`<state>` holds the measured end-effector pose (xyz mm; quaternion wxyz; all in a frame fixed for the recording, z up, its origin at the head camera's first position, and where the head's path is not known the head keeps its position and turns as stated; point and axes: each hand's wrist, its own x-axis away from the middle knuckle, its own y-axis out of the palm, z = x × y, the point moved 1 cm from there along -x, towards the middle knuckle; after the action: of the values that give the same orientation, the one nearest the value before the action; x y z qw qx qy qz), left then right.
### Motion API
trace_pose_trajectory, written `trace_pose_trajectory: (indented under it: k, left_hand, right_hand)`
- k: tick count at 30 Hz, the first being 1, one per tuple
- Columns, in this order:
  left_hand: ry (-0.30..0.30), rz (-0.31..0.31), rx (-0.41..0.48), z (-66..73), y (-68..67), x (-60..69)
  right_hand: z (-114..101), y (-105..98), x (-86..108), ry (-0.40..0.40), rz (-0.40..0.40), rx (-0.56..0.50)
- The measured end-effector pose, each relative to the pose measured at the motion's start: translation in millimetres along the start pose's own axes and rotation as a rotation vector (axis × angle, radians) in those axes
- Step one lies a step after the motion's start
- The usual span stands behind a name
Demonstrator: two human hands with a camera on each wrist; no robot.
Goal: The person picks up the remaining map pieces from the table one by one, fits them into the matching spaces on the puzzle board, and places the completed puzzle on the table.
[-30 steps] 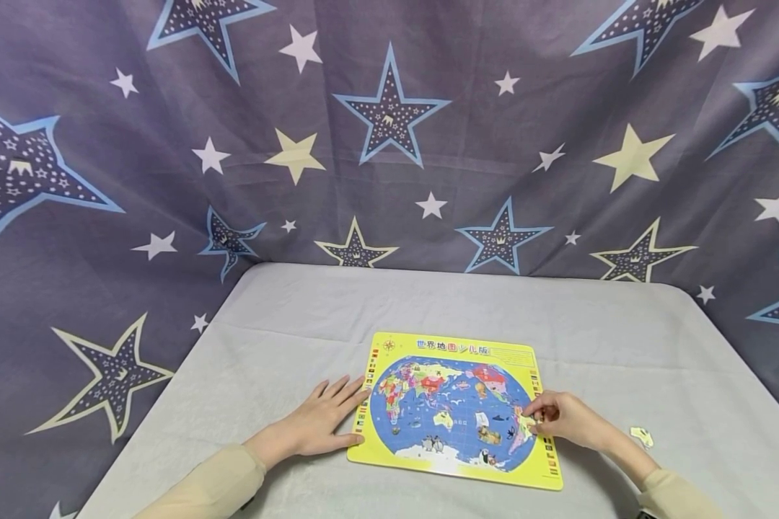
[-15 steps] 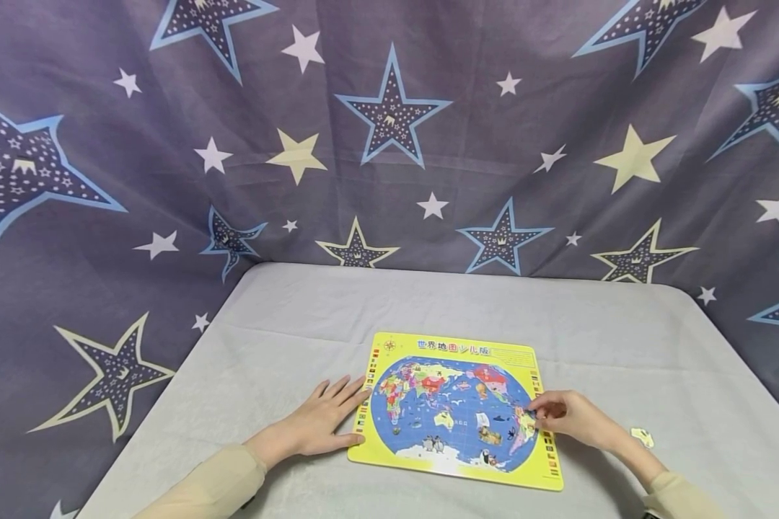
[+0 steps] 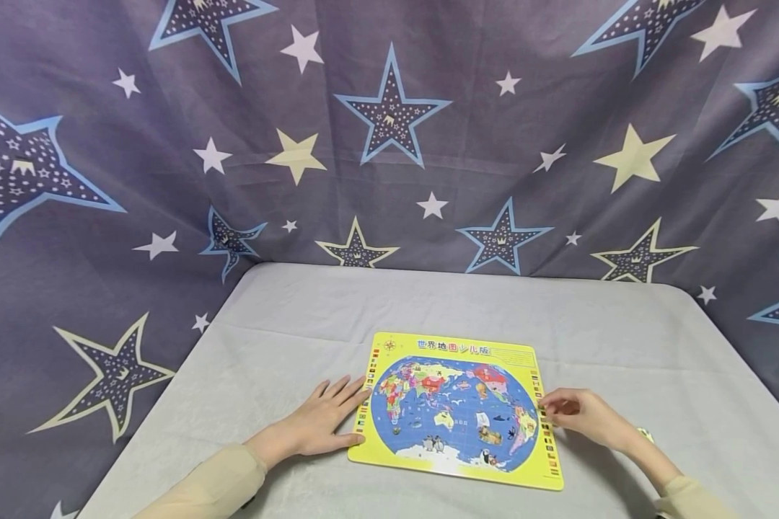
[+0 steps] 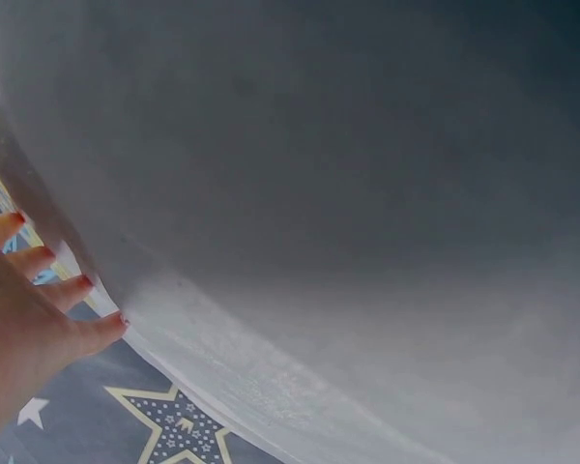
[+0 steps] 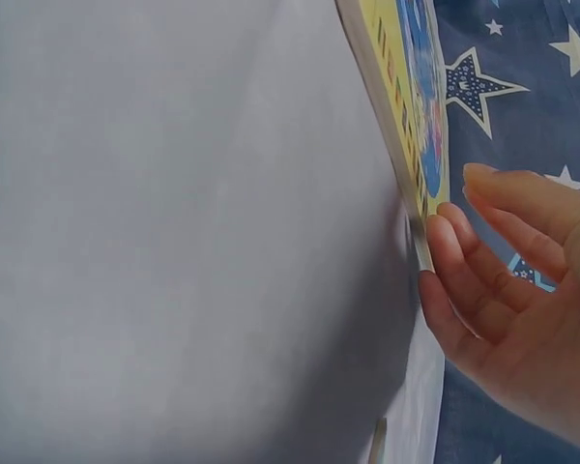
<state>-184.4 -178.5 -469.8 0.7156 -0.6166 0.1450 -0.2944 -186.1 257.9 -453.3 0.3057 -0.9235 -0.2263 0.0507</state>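
Observation:
A yellow-bordered world map puzzle board [image 3: 464, 407] lies flat on the grey-covered table in the head view, with its blue map face up. My left hand [image 3: 318, 422] rests palm down at the board's left edge, fingers spread and straight, the fingertips touching the border. At the opposite edge is my right hand [image 3: 587, 418], its fingers loosely bent over the flag strip. The right wrist view shows the thumb apart from the fingers of the right hand [image 5: 532, 271], with nothing between them. On the map's right side, the South America piece [image 3: 526, 427] sits in place.
A small loose pale puzzle piece [image 3: 647, 434] lies on the table [image 3: 701, 389], partly hidden behind my right forearm. Behind the table hangs a dark curtain [image 3: 389, 194] with stars. Grey tabletop extends beyond the board on every side.
My right hand has let go of the South America area and drawn back to the right, onto the board's edge. Its forearm now partly covers the loose piece. The left hand stays put.

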Motion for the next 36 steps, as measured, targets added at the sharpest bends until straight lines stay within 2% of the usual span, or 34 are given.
trace_pose_trajectory:
  k: [23,36]
  left_hand:
    - [0.005,0.004,-0.009,-2.2,2.8,0.2]
    - [0.006,0.012,-0.011,-2.5,4.3,-0.3]
  right_hand:
    - [5,-21,21.2,0.029,0.099,0.069]
    - [15,-33,35.2,0.002,0.139,0.145]
